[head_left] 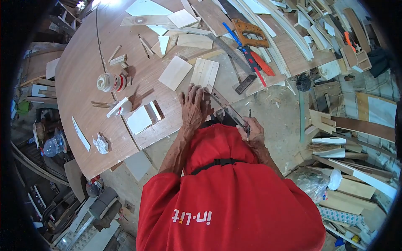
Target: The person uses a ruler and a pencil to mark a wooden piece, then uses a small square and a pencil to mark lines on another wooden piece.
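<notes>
My left hand (193, 108) rests at the table edge, fingers stretched forward and slightly apart, beside the upper end of a metal ruler (226, 105). What lies under its palm is hidden. The ruler slants down toward my right hand (254, 133), whose fingers are closed around a pencil (249, 113) near the ruler's lower end. Just beyond my left hand lie two pale square wood pieces, one plain (176, 73) and one with drawn lines (204, 72).
A handsaw (250, 33), a metal square (245, 85) and long wood strips (276, 25) lie at the table's right. An open jar (111, 82), a white block (140, 120) and crumpled paper (101, 143) are on the left. Offcuts (351, 184) and plastic bags crowd the right floor.
</notes>
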`<state>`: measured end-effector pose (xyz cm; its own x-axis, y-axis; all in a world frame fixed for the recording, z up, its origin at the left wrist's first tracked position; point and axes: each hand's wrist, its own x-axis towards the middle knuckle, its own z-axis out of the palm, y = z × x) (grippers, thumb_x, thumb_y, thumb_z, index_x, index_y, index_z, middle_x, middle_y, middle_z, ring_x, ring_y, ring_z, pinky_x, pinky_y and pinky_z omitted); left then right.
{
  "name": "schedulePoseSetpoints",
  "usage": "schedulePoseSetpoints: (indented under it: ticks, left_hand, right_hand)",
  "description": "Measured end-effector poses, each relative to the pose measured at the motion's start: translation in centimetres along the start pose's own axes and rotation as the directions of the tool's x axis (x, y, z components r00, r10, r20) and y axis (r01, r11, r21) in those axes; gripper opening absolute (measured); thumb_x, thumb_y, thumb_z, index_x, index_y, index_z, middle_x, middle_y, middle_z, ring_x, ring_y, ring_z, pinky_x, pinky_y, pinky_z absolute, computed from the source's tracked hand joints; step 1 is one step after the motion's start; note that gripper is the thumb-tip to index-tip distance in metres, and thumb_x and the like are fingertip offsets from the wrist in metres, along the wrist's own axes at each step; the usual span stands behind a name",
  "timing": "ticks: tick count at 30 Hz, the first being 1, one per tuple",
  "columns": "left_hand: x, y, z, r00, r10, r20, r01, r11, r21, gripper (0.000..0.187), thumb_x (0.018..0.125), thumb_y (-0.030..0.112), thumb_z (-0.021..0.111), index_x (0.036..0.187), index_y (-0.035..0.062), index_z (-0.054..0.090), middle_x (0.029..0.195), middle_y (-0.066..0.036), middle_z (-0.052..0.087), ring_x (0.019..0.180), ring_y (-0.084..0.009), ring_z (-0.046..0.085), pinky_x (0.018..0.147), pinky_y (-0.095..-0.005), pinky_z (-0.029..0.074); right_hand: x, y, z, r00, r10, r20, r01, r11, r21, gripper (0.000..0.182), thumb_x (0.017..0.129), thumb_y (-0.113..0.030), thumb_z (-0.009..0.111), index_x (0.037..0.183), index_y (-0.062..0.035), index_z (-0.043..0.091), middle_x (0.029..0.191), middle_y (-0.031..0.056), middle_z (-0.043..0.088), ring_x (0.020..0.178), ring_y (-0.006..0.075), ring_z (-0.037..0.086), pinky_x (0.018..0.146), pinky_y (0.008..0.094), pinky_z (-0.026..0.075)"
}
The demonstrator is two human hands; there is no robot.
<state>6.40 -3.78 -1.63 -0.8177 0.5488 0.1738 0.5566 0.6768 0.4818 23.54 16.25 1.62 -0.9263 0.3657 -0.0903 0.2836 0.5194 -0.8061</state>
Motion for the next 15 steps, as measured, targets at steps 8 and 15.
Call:
schedulePoseSetpoints:
  ticks: [8,15]
  left_hand:
    - [-0.04,-0.13,-0.17,1.0,-0.01,0.025,0.01,1.0,-0.011,0.054,0.094,0.032,0.057,0.138,0.0028,0.046,0.148,-0.014,0.039,0.145,-0.0342,0.027,0.114,-0.061,0.016]
    - [0.3,0.06,-0.06,1.0,-0.011,-0.01,0.011,1.0,0.022,0.058,0.09,0.032,0.062,0.138,0.0034,0.045,0.145,-0.016,0.041,0.143,-0.0361,0.029,0.114,-0.058,0.018]
  right_hand:
    - [0.0,0.11,0.15,1.0,-0.008,0.0,0.008,1.0,-0.019,0.033,0.082,-0.017,0.072,0.111,-0.0032,0.064,0.088,0.0127,0.062,0.076,0.0287,0.064,0.068,0.0402,0.053]
    - [0.09,-0.11,-0.28,0.999,-0.015,-0.042,0.015,1.0,0.015,0.032,0.083,-0.014,0.072,0.112,-0.0027,0.064,0.085,0.0116,0.061,0.074,0.0264,0.063,0.066,0.0383,0.051]
